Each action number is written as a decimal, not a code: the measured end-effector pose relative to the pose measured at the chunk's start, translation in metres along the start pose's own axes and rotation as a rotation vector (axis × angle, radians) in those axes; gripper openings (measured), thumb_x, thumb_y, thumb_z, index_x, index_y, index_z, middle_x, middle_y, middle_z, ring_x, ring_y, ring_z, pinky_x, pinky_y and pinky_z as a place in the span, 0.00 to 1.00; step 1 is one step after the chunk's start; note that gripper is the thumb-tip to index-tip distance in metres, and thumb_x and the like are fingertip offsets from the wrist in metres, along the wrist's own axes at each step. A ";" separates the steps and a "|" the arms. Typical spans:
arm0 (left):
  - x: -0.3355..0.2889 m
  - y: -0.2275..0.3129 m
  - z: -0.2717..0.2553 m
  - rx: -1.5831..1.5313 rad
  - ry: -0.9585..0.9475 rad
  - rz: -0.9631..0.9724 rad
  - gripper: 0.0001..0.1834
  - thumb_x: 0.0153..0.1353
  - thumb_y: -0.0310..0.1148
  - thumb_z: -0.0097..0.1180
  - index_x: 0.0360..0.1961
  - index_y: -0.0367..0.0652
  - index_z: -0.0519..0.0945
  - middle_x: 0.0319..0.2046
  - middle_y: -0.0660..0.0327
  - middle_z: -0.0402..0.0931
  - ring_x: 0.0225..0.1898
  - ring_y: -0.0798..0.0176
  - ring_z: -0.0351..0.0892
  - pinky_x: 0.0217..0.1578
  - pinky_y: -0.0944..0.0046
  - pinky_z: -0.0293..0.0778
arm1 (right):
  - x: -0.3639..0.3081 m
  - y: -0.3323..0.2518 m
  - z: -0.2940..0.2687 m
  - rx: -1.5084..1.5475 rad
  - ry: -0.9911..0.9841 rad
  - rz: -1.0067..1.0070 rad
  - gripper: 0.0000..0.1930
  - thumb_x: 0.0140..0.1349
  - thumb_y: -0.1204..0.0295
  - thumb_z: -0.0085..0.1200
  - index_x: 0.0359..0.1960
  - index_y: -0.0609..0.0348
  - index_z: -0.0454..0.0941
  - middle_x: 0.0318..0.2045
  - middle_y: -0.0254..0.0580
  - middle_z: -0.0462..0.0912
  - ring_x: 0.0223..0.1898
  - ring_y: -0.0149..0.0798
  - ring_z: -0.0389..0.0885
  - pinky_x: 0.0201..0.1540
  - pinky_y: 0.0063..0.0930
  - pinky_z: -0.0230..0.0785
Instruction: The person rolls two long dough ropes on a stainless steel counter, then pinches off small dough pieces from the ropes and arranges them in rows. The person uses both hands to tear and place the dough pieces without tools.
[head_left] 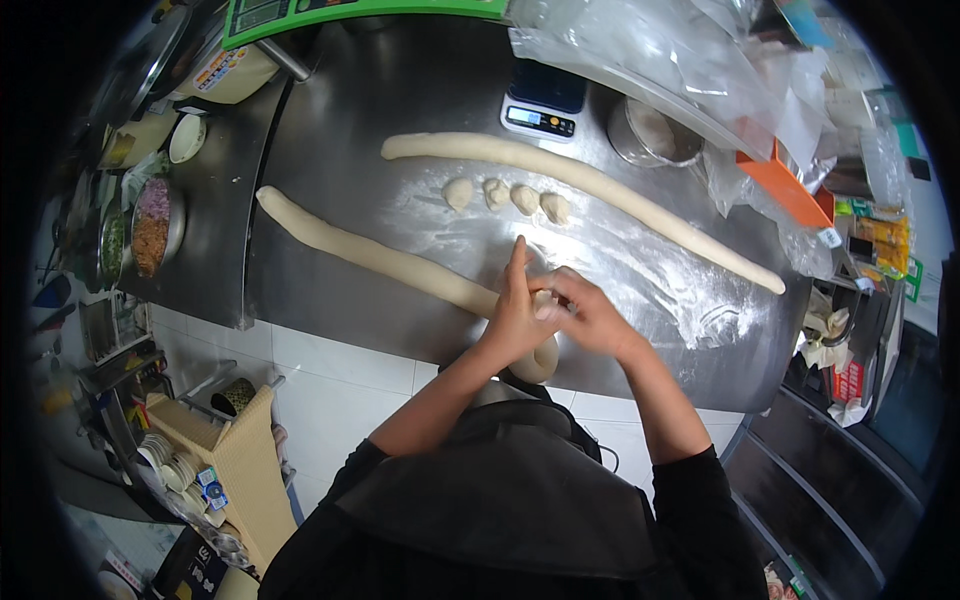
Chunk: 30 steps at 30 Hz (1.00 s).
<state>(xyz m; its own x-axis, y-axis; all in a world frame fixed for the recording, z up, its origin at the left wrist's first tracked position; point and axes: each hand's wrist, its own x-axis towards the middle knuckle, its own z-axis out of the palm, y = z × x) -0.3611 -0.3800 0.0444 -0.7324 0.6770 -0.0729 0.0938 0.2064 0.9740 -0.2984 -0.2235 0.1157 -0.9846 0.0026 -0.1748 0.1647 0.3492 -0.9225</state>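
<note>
two dough ropes lie on the floury steel table (330,120). near rope (370,255) starts close to the table's left edge and runs right to the hands by the front edge. left hand (515,315) has fingers pressed together, pinching its end. right hand (590,310) curls over the same spot. four dough lumps (505,197) sit in open room behind. far rope (590,190) ends near the right edge. one scale (542,100) is at the back.

Single head-worn fisheye, looking steeply down from above the person's chest onto the steel table (330,120); edges bend toward the rim. Close range: left hand (515,318) and right hand (590,312) sit near centre, forearms entering from the lower edge, table stretching beyond the fingertips.
</note>
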 end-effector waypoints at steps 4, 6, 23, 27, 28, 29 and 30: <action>-0.003 0.010 0.005 0.122 -0.051 0.057 0.58 0.46 0.35 0.78 0.74 0.43 0.54 0.63 0.42 0.69 0.50 0.46 0.84 0.48 0.52 0.80 | -0.029 -0.001 0.008 -0.054 0.156 0.055 0.12 0.65 0.70 0.63 0.48 0.59 0.81 0.40 0.47 0.77 0.40 0.49 0.79 0.44 0.39 0.73; -0.007 0.013 0.004 0.206 -0.176 0.000 0.46 0.47 0.38 0.77 0.66 0.41 0.67 0.55 0.44 0.77 0.46 0.45 0.85 0.46 0.52 0.80 | -0.038 0.003 0.006 -0.045 0.218 -0.009 0.12 0.65 0.71 0.63 0.47 0.60 0.80 0.41 0.47 0.77 0.40 0.51 0.79 0.44 0.39 0.73; -0.012 0.030 0.042 0.152 -0.181 -0.165 0.21 0.55 0.38 0.68 0.47 0.40 0.79 0.34 0.44 0.84 0.38 0.38 0.85 0.37 0.49 0.79 | -0.031 0.000 0.013 -0.428 0.459 0.011 0.14 0.62 0.60 0.63 0.37 0.58 0.77 0.34 0.50 0.79 0.29 0.57 0.82 0.32 0.46 0.77; -0.006 0.046 0.031 0.099 -0.168 -0.074 0.19 0.55 0.37 0.68 0.44 0.40 0.79 0.32 0.45 0.84 0.36 0.37 0.84 0.35 0.47 0.78 | -0.015 0.020 0.011 -0.347 0.554 0.100 0.09 0.59 0.67 0.59 0.33 0.61 0.78 0.29 0.56 0.82 0.26 0.61 0.82 0.32 0.48 0.78; -0.005 0.054 0.026 0.097 -0.116 -0.052 0.16 0.54 0.35 0.68 0.41 0.40 0.79 0.31 0.45 0.83 0.35 0.38 0.84 0.35 0.47 0.78 | -0.010 0.026 0.007 -0.353 0.535 0.191 0.10 0.59 0.67 0.59 0.33 0.62 0.78 0.29 0.57 0.82 0.27 0.62 0.83 0.33 0.48 0.78; -0.002 0.062 0.022 0.107 -0.103 -0.060 0.13 0.54 0.33 0.68 0.37 0.39 0.79 0.30 0.46 0.83 0.34 0.38 0.84 0.35 0.48 0.78 | -0.001 0.034 0.001 -0.364 0.534 0.267 0.10 0.59 0.67 0.60 0.33 0.63 0.78 0.28 0.58 0.83 0.27 0.62 0.83 0.33 0.49 0.79; -0.001 0.071 0.018 0.121 -0.049 -0.082 0.10 0.54 0.31 0.68 0.33 0.39 0.79 0.29 0.47 0.82 0.33 0.39 0.84 0.35 0.48 0.78 | 0.009 0.042 -0.007 -0.368 0.513 0.275 0.11 0.58 0.67 0.60 0.34 0.64 0.79 0.27 0.59 0.83 0.28 0.63 0.83 0.34 0.49 0.79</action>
<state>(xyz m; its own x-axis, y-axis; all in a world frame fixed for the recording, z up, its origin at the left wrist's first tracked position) -0.3415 -0.3531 0.1096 -0.7071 0.6877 -0.1644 0.1180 0.3440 0.9315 -0.3007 -0.2022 0.0775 -0.8279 0.5485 -0.1171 0.4714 0.5675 -0.6751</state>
